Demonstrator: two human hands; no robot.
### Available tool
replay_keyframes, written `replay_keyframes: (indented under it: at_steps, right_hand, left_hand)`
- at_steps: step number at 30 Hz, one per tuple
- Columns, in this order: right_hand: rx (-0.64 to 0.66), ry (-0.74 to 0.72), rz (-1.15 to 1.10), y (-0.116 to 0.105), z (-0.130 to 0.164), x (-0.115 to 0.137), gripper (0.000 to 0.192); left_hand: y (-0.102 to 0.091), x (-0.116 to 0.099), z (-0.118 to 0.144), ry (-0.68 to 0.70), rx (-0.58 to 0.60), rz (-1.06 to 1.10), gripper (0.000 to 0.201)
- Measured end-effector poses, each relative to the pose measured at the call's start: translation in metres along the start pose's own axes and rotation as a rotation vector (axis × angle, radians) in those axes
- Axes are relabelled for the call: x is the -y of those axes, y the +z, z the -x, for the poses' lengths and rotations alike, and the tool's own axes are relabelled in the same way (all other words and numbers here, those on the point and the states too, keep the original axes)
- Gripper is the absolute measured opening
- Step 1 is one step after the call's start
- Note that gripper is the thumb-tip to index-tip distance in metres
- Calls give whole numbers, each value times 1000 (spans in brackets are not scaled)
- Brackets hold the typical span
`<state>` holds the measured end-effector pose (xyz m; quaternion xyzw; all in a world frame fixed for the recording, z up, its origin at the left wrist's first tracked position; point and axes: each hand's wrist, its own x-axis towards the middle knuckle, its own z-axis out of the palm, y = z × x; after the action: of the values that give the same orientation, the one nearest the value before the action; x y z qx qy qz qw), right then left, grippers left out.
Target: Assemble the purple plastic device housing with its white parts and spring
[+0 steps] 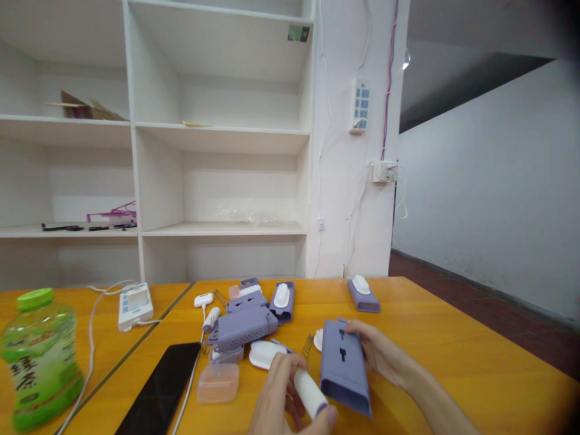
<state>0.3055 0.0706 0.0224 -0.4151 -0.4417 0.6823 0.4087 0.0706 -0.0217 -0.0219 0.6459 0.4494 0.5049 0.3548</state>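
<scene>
Purple housing (343, 370) is held by the right hand (370, 345), a white roller (310, 393) by the left hand (281, 391) alongside; seemingly a fitting step, next calling for careful alignment.

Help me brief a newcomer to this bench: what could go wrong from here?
The white cylinder in the left hand is round, so it might roll away if the grip slips. The coiled spring lies loose on the table near the purple casing in the right hand; a knock could send it off. The white cable passing between the black slab and the peach box could get caught.
</scene>
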Motion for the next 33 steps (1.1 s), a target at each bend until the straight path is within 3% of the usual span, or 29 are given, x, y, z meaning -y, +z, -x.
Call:
replay_keyframes:
  at_steps: [3, 6, 9, 13, 16, 20, 25, 28, 31, 33]
  right_hand:
    - [-47, -59, -113, -4, -4, 4, 25]
    - [-112, -142, -229, 3, -8, 5, 20]
    - [-136, -186, -298, 20, -9, 1, 24]
    - [-125, -219, -296, 48, -7, -11, 37]
    - [-153, -252, -274, 65, -5, -20, 43]
    - [-192, -280, -268, 73, -5, -25, 48]
    - [-208, -258, -267, 72, -6, -25, 49]
    - [-209, -253, -267, 72, -5, -26, 47]
    - [-212, -252, -273, 72, -5, -28, 46]
    - [-210, -248, -276, 72, -6, -29, 46]
  left_hand:
    - [7, 8, 3, -28, -44, -38, 57]
    - [11, 14, 2, -42, -109, 74, 38]
    - [9, 12, -4, -115, -167, 314, 45]
    - [-8, 1, -14, -134, -134, 489, 54]
    - [-23, -7, -19, -75, -207, 405, 48]
    - [-39, -11, -21, -23, -298, 178, 55]
    - [-54, -12, -27, 73, -200, -36, 36]
    - [-61, -8, -29, 96, -133, -116, 46]
    - [-62, -3, -26, 78, -146, -164, 59]
    - [-60, 0, -23, 42, -141, -182, 57]
